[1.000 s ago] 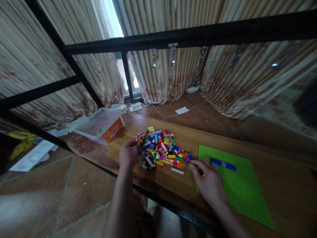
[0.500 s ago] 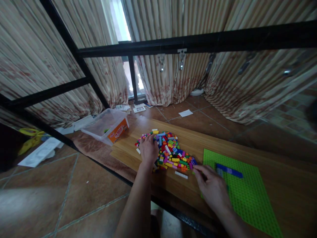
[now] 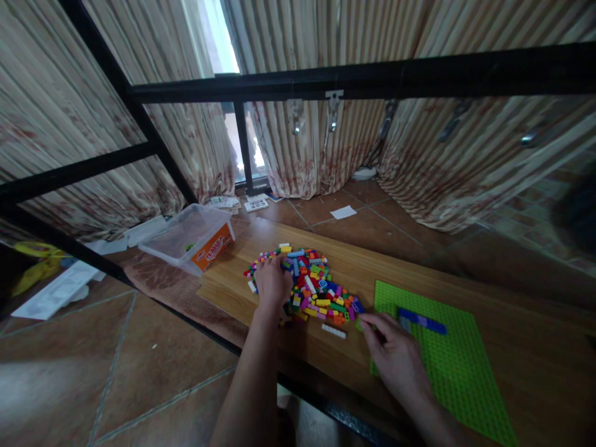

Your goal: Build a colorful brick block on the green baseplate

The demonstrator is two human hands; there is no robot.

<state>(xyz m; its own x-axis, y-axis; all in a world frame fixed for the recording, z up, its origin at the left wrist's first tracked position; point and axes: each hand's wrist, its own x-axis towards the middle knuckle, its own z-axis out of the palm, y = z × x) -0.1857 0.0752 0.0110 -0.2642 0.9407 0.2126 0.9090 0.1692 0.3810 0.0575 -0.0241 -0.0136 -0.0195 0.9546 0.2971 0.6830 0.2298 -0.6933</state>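
My left hand [image 3: 274, 284] rests on the left part of a pile of colourful toy bricks [image 3: 321, 288], fingers apart and reaching in among them; their tips are partly hidden. Close to the pile's right end, my right hand [image 3: 395, 347] has thumb and index finger pinched together. A small light-green brick [image 3: 359, 324] shows at those fingertips. Under and beside this hand lies a green studded baseplate [image 3: 459, 354], with a long blue brick piece [image 3: 423, 321] and a greyish piece beside it. A white brick strip [image 3: 334, 331] lies in front of the pile.
A clear plastic box [image 3: 186, 239] with an orange label stands left of the pile on the wooden board [image 3: 354, 261]. Brown cloth [image 3: 181, 304] lies by the board's left end. Black metal bars [image 3: 298, 84] cross behind, before striped curtains. Papers [image 3: 343, 212] lie on the tiled floor.
The whole view has shifted slightly, so things sit a little further left. My left hand stays in the pile and my right hand stays pinched near its right end.
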